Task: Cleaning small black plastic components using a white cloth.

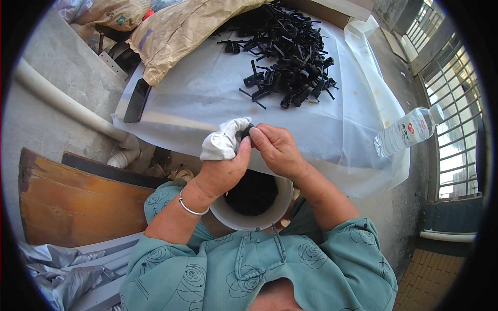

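Grasping one small black, plastic-looking piece [248, 130] between left hand [229, 168], partly wrapped in white cloth [220, 143], and bare right hand [280, 147], above the near edge of a table under translucent white sheeting [358, 124]. Apparently midway, with a large heap of black stemmed parts [295, 62] left on the far side, and with dark contents [252, 194], too indistinct to identify, in the round white bucket [286, 203] nearer.

Two hands [280, 150], one heap of black parts [295, 62], one bucket [284, 202], one bottle [406, 131]
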### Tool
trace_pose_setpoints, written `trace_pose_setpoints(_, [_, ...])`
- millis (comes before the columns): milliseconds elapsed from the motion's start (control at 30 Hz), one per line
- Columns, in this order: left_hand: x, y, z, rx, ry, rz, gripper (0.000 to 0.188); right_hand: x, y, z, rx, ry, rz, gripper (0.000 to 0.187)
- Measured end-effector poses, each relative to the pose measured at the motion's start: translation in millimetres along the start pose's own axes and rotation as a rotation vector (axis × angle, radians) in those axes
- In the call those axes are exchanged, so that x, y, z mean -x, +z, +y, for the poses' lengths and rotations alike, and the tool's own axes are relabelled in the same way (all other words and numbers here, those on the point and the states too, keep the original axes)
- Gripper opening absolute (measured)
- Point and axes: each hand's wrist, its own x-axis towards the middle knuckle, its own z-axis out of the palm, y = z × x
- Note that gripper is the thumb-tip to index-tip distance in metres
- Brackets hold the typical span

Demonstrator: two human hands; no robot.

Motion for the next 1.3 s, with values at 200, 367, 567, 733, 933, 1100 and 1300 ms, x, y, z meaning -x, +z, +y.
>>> trace_pose_setpoints(200, [5, -1, -10, -0.216, 0.136, -0.016, 0.025, -1, 5, 3, 0.065, 0.020, 0.015, 0.028])
trace_pose_setpoints(367, [-7, -9, -15, 0.215, -0.099, -0.040, 0.027, -3, -12, -8, 0.046, -0.064, -0.005, 0.021])
trace_pose_setpoints(567, [-10, -15, -8, 0.547, -0.359, -0.085, 0.024, -4, -26, -2, 0.388, -0.143, -0.064, 0.011])
trace_pose_setpoints(733, [-8, -14, -1, 0.362, -0.331, -0.343, 0.030, -5, -21, -8, 0.220, -0.314, 0.088, 0.007])
trace_pose_setpoints(933, [-7, -8, -3, 0.300, -0.172, -0.297, 0.025, -3, -18, -6, 0.225, -0.158, 0.056, 0.015])
trace_pose_setpoints(1100, [-4, -7, -8, 0.182, -0.139, -0.227, 0.021, -2, -14, -7, 0.224, -0.069, -0.113, 0.022])
trace_pose_setpoints(1300, [1, -5, -1, -0.122, 0.117, -0.110, 0.022, -1, 4, -6, 0.209, -0.040, -0.084, 0.024])
